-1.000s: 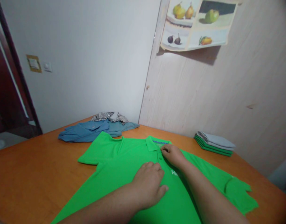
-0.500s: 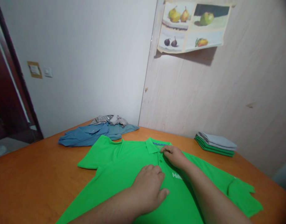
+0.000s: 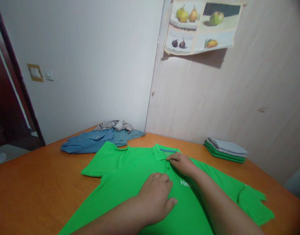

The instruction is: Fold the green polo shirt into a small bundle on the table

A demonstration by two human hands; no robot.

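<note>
A bright green polo shirt lies spread front-up on the orange wooden table. My left hand rests palm-down on the shirt's chest, fingers together and laid flat. My right hand reaches to the placket just below the collar, its fingertips pinched together at the top button. White lettering on the chest shows beside my right wrist.
A heap of unfolded blue and striped garments lies at the table's far left corner. A stack of folded green and grey shirts sits at the far right by the wooden wall. A fruit poster hangs above.
The hands have hardly moved. Only the head camera shifted slightly, so the scene sits a little lower and to the left.
</note>
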